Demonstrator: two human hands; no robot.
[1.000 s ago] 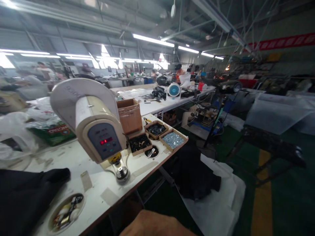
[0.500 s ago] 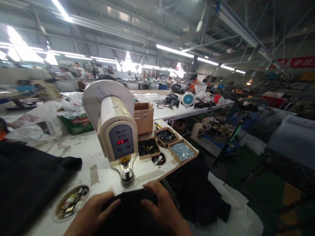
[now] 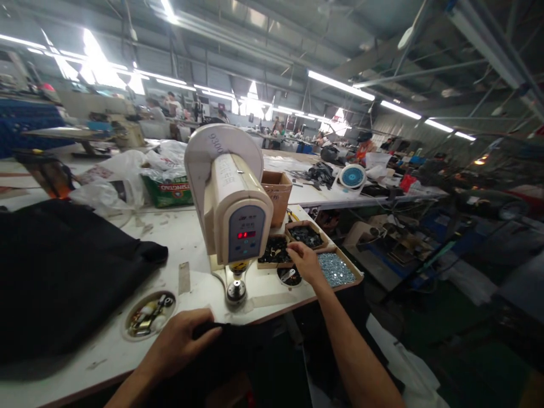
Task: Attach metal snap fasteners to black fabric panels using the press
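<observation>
My left hand [image 3: 181, 340] is closed on the edge of a piece of black fabric [image 3: 238, 345], thumb on top, at the front edge of the white table. My right hand [image 3: 305, 260] is stretched out over the near boxes, its fingertips pinched together at the right side of a cardboard box of dark small parts [image 3: 274, 249]. Whatever lies between those fingertips is too small to make out. Between my hands stands a cream press machine [image 3: 232, 198] with a red-lit display, and its round metal die [image 3: 236, 291] sits on the table.
A box of silvery snap parts [image 3: 338, 269] lies right of my right hand, another box of dark parts [image 3: 305, 235] behind it. A round well with mixed metal pieces [image 3: 148, 314] is at left, near a heap of black fabric [image 3: 63, 277]. Behind stands a tall carton [image 3: 278, 195].
My right hand has let go of the black fabric and moved forward and right to the parts boxes. My left hand stays on the fabric. The view has turned left.
</observation>
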